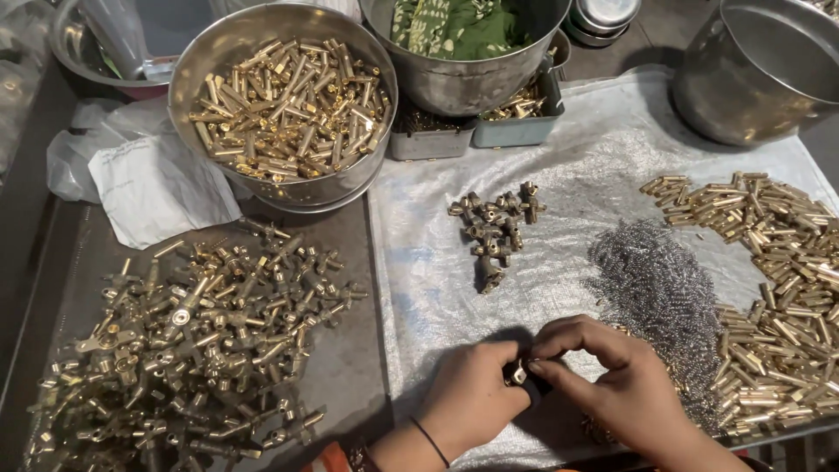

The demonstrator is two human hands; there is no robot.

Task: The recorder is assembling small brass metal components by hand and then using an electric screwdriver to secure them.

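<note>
We pinch a small brass fitting (519,375) between both sets of fingertips, left hand (472,398) and right hand (612,376) closed on it just above the white woven sheet (559,253); it sits right at the pads, so we'd best keep it steady and aligned. Beyond lie steel springs (655,288), brass pins (778,262), then the steel bowl (284,114)

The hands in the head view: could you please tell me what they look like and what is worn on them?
Both are bare, without gloves or sleeves. The left hand has a thin dark band around its wrist. The right hand shows nothing worn in view.
</note>
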